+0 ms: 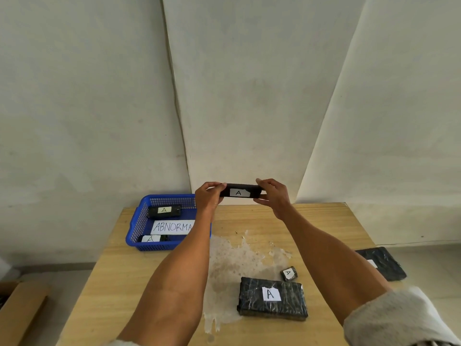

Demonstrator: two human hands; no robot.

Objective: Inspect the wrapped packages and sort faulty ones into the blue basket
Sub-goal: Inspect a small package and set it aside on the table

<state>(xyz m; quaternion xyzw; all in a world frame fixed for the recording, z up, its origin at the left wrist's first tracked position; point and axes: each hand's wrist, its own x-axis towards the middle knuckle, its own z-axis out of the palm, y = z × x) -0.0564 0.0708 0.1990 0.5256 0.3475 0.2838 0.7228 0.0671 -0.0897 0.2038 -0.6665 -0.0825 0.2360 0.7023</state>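
Fingers of the left grip (208,196) and the right grip (273,196) clasp the two short ends of a slim black package (239,191), held level in the air above the far edge of the counter (311,221), at twelve o'clock, its white "A" label facing the camera. At ten o'clock the blue basket (139,221) sits on the counter's far left corner, holding two black packages (164,211) with "A" labels and a paper sign (172,227) reading "ABNORMA", its end hidden behind the left forearm. At five o'clock a large wrapped package (272,299) lies flat, with a small package (289,273) just beyond it. Another dark package (381,263) shows at four o'clock past the right forearm; what it rests on is unclear. A pale stain (232,265) spreads over the counter's middle.
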